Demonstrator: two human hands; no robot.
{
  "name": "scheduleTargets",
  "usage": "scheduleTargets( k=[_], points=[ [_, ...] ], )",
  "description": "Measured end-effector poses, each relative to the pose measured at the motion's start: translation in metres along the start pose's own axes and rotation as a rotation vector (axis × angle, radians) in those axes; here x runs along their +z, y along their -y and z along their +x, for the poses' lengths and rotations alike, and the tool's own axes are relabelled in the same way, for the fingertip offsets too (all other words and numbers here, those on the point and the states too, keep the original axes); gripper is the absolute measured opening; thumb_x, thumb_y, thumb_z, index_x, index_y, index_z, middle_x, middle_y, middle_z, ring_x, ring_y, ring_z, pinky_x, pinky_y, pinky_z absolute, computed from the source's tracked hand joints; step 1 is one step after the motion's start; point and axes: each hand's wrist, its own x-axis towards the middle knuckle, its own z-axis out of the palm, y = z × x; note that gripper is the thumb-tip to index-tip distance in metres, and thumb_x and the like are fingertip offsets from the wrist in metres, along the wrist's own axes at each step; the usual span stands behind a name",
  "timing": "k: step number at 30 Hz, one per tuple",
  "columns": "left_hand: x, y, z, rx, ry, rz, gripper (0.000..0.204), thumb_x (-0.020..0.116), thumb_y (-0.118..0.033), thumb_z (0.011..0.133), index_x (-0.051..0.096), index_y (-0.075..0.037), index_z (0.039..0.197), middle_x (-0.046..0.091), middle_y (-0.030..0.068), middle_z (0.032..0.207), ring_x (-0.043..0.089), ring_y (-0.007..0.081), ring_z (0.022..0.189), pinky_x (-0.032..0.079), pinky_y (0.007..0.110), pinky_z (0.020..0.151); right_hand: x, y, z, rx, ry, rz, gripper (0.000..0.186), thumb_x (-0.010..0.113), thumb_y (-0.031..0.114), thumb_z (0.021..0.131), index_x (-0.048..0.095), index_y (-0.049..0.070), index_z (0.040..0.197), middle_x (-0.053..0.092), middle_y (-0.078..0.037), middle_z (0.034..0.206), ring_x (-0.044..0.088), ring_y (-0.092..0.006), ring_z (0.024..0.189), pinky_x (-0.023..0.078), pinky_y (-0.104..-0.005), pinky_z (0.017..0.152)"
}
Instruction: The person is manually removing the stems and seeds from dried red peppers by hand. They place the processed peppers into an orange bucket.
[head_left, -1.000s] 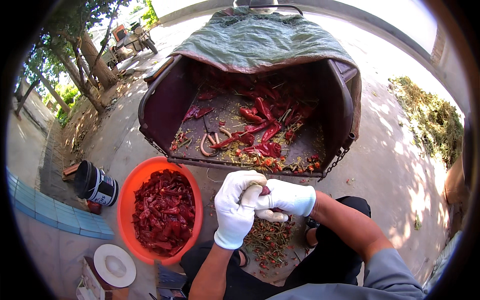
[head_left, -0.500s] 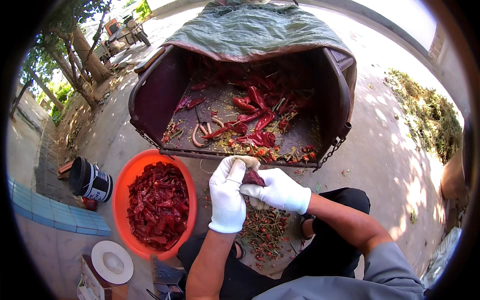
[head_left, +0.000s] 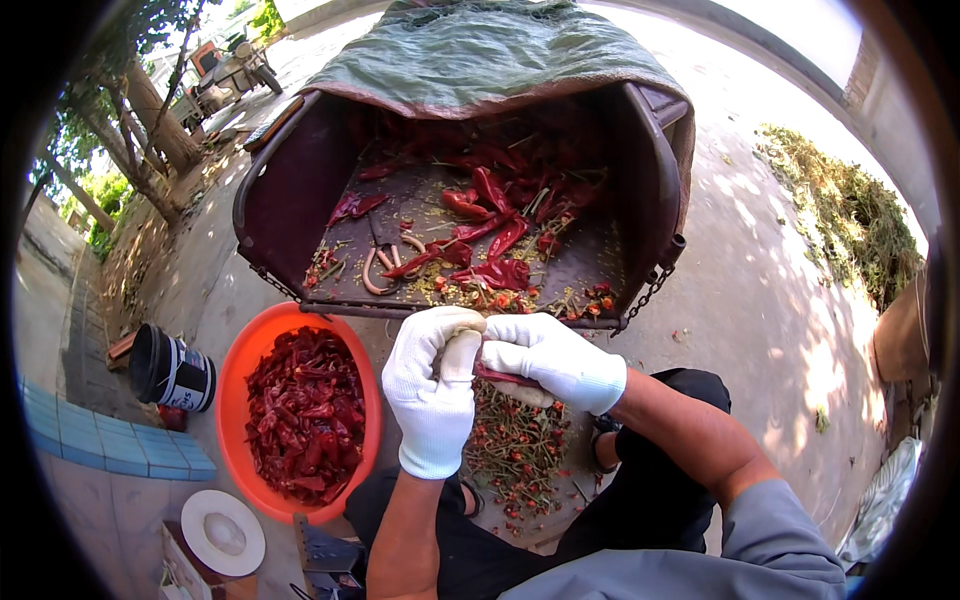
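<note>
My left hand (head_left: 434,385), in a white glove, is closed at one end of a dark red dried pepper (head_left: 508,379), its fingertips partly hidden. My right hand (head_left: 545,355), also gloved, grips the same pepper beside it. Just beyond them, an open metal cargo box (head_left: 655,170) under a green sheet (head_left: 480,50) holds red peppers (head_left: 505,235), scattered seeds and pink-handled shears (head_left: 373,275). Left of my hands stands an orange basin (head_left: 232,410) full of red pepper pieces. A heap of stems and caps (head_left: 515,460) lies on the ground below my hands, between my legs.
At left are a black bucket (head_left: 170,370), a blue tiled edge (head_left: 115,435), a white round lid (head_left: 222,532) on boxes, trees (head_left: 155,130) and a parked three-wheeler (head_left: 230,75). Dried plants (head_left: 830,215) are heaped along the right, where concrete ground (head_left: 740,310) stretches to a wall.
My hands shifted up and slightly leftward in the view. The pepper, more exposed half a second ago, now lies flatter under my right fingers. The surroundings shifted leftward with my head's movement.
</note>
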Motion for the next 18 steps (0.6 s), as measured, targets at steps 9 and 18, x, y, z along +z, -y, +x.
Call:
scheduleTargets(
  k=[9, 18],
  points=[
    [-0.003, 0.008, 0.004, -0.539, 0.001, -0.607, 0.021, 0.050, -0.015, 0.104, 0.061, -0.001, 0.093, 0.061, 0.0032, 0.087, 0.055, 0.0105, 0.083, 0.045, 0.027, 0.081, 0.012, -0.017, 0.002, -0.600, -0.322, -0.915, 0.015, 0.068, 0.019, 0.091, 0.063, 0.005, 0.094, 0.062, -0.017, 0.079, 0.064, -0.0382, 0.073, 0.050, -0.0409, 0.062],
    [0.002, 0.012, 0.008, -0.427, -0.095, -0.505, 0.015, 0.054, -0.008, 0.101, 0.066, 0.001, 0.105, 0.068, 0.0059, 0.102, 0.062, 0.0104, 0.091, 0.049, 0.026, 0.084, 0.012, 0.006, 0.002, -0.077, -0.200, 0.110, 0.024, 0.061, 0.023, 0.100, 0.063, 0.000, 0.107, 0.065, -0.002, 0.086, 0.063, -0.0084, 0.081, 0.053, -0.0247, 0.069]
  ],
)
